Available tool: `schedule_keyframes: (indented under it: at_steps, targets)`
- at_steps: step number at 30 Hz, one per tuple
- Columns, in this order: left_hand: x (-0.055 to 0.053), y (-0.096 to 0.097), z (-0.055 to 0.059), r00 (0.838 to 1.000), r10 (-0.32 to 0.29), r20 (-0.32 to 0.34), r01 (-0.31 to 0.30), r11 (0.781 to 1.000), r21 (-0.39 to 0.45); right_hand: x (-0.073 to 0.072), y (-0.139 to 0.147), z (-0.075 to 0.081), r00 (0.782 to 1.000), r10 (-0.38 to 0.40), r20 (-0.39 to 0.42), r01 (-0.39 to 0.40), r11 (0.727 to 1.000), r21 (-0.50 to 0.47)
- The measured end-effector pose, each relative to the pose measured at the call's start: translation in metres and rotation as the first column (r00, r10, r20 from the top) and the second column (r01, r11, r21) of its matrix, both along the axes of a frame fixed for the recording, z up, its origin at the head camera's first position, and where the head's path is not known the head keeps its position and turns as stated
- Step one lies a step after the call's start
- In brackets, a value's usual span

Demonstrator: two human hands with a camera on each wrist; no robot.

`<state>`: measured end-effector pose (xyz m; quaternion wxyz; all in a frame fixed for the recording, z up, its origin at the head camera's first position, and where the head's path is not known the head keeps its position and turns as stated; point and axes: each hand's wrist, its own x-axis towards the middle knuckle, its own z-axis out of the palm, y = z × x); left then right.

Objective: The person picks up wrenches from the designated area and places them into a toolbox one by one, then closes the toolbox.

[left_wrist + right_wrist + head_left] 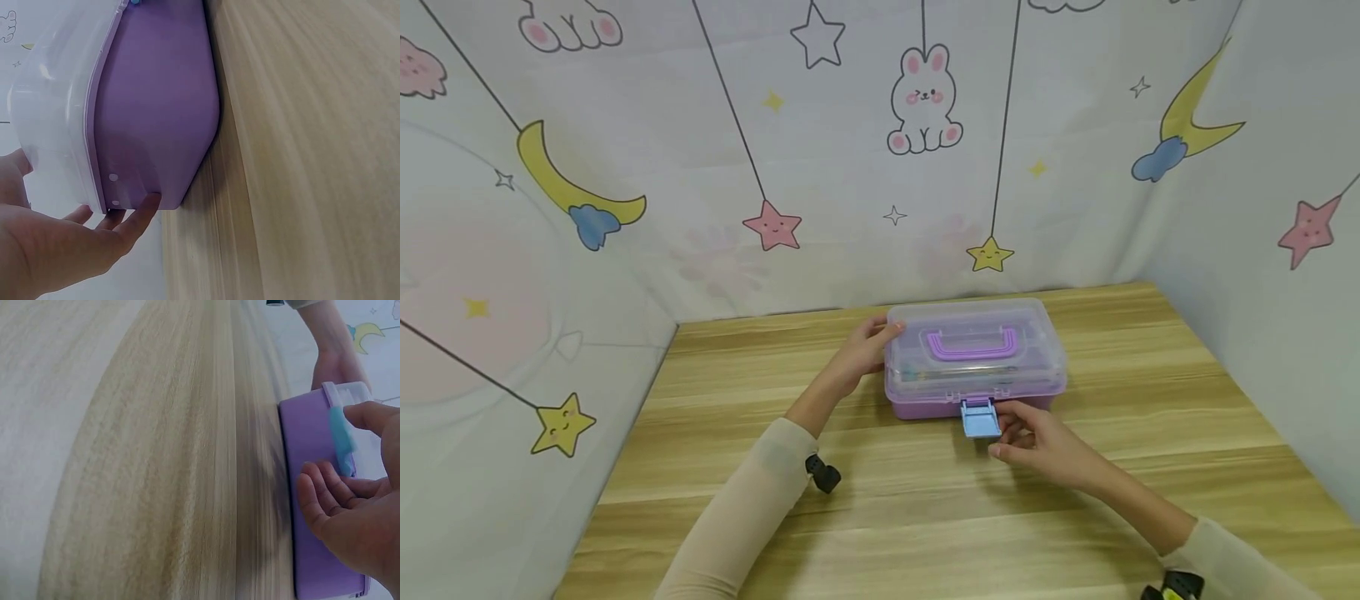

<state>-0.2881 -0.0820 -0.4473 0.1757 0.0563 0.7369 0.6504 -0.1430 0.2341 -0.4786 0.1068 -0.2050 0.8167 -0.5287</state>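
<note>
A lidded plastic case [976,387], with a purple base, a clear lid and a purple handle [972,344], sits on the wooden table. Its lid is down. The light blue latch [981,420] at the front sticks outward from the rim. My left hand [867,348] grips the case's left end; in the left wrist view its fingertips [152,199] press the purple end wall while the thumb lies against the lid. Right beside the latch is my right hand [1037,442]. Its fingers are loosely bent, with thumb and index finger apart at the latch's edge.
The case stands near the back of the wood-grain table [880,533]. White curtains [842,167] printed with rabbits, stars and moons hang behind and at both sides. A pencil-like item [958,373] shows through the clear lid. Small black devices [823,473] are strapped to the wrists.
</note>
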Motion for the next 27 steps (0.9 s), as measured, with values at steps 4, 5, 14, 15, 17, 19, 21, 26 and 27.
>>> schedule_keyframes:
  at_steps: [4, 5, 14, 15, 17, 19, 21, 26, 27]
  targets:
    - [0.000, -0.001, 0.000, 1.000, 0.001, 0.000, -0.001, 1.000, 0.000, 0.002, -0.003, 0.004, 0.999, -0.035, 0.015, 0.035, 0.999, 0.006]
    - [0.000, -0.001, 0.000, 1.000, 0.000, -0.001, 0.000, 1.000, 0.001, 0.003, -0.004, 0.005, 0.998, -0.054, 0.019, 0.054, 0.999, 0.007]
    - [0.000, -0.001, 0.000, 1.000, 0.000, -0.007, 0.000, 1.000, 0.009, -0.002, -0.017, 0.006, 0.978, -0.210, -0.005, 0.210, 0.976, -0.053]
    - [0.000, 0.000, -0.001, 1.000, -0.001, -0.007, 0.001, 1.000, 0.009, -0.003, -0.019, 0.007, 0.971, -0.239, -0.002, 0.239, 0.970, -0.052]
    - [0.000, 0.000, -0.001, 1.000, -0.003, -0.006, 0.003, 1.000, 0.009, -0.004, -0.022, 0.009, 0.956, -0.292, 0.010, 0.293, 0.955, -0.043]
    - [0.000, -0.001, -0.001, 1.000, 0.000, -0.004, 0.000, 1.000, 0.007, -0.005, -0.027, 0.010, 0.938, -0.346, 0.031, 0.347, 0.937, -0.027]
    - [0.000, -0.001, 0.000, 1.000, 0.003, -0.002, -0.003, 1.000, 0.005, -0.007, -0.031, 0.012, 0.918, -0.394, 0.054, 0.394, 0.919, -0.005]
    - [0.001, -0.002, 0.000, 1.000, 0.006, -0.005, -0.006, 1.000, 0.004, -0.008, -0.037, 0.018, 0.889, -0.446, 0.104, 0.447, 0.894, 0.008]
    - [0.001, -0.002, 0.000, 1.000, 0.006, -0.005, -0.006, 1.000, 0.003, -0.009, -0.037, 0.019, 0.887, -0.448, 0.115, 0.451, 0.893, 0.004]
